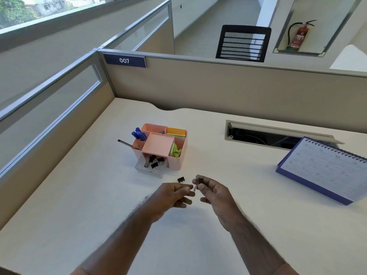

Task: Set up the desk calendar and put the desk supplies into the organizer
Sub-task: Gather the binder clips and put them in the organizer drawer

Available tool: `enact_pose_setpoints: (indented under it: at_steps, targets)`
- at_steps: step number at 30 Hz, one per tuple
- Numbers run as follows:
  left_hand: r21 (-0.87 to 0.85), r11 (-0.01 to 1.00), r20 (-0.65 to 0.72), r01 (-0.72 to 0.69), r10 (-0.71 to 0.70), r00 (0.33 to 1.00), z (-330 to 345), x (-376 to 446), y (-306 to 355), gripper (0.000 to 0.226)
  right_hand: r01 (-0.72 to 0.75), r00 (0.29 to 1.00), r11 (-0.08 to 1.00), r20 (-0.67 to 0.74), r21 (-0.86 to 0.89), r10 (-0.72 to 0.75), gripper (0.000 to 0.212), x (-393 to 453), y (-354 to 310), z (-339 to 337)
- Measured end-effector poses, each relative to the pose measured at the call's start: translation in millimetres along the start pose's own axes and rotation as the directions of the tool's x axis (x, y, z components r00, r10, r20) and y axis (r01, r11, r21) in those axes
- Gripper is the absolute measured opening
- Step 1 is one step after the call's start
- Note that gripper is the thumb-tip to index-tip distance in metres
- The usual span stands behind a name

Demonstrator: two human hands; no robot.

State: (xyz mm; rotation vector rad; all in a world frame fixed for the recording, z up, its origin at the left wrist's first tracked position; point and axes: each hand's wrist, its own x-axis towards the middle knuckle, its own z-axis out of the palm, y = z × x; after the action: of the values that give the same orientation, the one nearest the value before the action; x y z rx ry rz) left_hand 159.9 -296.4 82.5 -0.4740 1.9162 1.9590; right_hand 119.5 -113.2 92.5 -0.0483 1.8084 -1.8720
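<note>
A pink desk organizer (179,153) stands mid-desk, holding blue pens (138,133), a black pen, sticky notes (175,132) and a green item (175,151). Its clear front drawer (148,167) is pulled out with several black binder clips inside. My left hand (174,195) pinches a black binder clip (181,179) just in front of the drawer. My right hand (212,191) holds another small clip (197,183) between thumb and fingers, close beside the left hand. The blue spiral desk calendar (325,167) stands at the right.
An open cable tray slot (258,135) is set into the desk behind the calendar. Beige cubicle partitions (218,86) bound the desk at the back and left. A black mesh chair (243,43) is beyond the partition.
</note>
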Motion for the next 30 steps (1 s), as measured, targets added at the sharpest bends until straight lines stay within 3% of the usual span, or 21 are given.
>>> enact_pose_setpoints:
  at_steps: [3, 7, 12, 15, 17, 19, 22, 26, 30]
  targets:
    - [-0.232, 0.972, 0.013, 0.024, -0.022, 1.0, 1.8, -4.9, -1.5, 0.026, 0.025, 0.999, 1.0, 0.028, -0.005, -0.025, 0.026, -3.8, -3.9, 7.0]
    - [-0.416, 0.908, 0.001, 0.044, -0.048, 0.999, -0.9, -5.2, -4.1, 0.035, 0.049, 0.996, 0.998, 0.074, 0.025, -0.051, 0.029, -5.0, -4.7, 11.9]
    - [-0.399, 0.916, -0.009, 0.029, -0.035, 0.999, -13.1, -5.5, -2.0, 0.02, 0.044, 0.99, 0.998, 0.133, 0.046, -0.05, 0.027, -2.5, -1.1, 12.0]
    - [-0.359, 0.93, -0.169, -0.072, 0.011, 0.986, -36.7, -5.1, 10.9, 0.016, 0.01, 0.999, 0.997, 0.045, -0.079, -0.006, 0.024, 5.9, 4.3, 6.3]
    - [-0.148, 0.982, -0.344, -0.121, 0.064, 0.937, -58.2, -4.2, 21.2, 0.011, -0.021, 0.999, 0.962, -0.037, -0.273, 0.011, 0.023, 13.3, 11.1, 2.7]
    - [0.161, 0.982, -0.501, -0.098, 0.167, 0.849, -80.1, -1.6, 28.9, 0.006, -0.031, 0.998, 0.839, -0.057, -0.543, 0.001, 0.03, 22.1, 22.9, -1.5]
    - [0.49, 0.871, -0.591, 0.027, 0.309, 0.745, -102.1, 4.3, 33.5, 0.011, 0.06, 0.998, 0.515, 0.066, -0.855, -0.008, 0.044, 36.4, 39.6, -1.9]
    - [0.725, 0.667, -0.557, 0.172, 0.421, 0.716, -108.8, 15.6, 24.7, 0.012, 0.217, 0.972, 0.247, 0.233, -0.944, 0.037, 0.058, 54.8, 45.7, 16.1]
    - [0.824, 0.514, -0.491, 0.237, 0.44, 0.752, -105.7, 26.3, 13.0, 0.015, 0.326, 0.944, 0.054, 0.328, -0.944, 0.026, 0.063, 68.4, 44.5, 33.1]
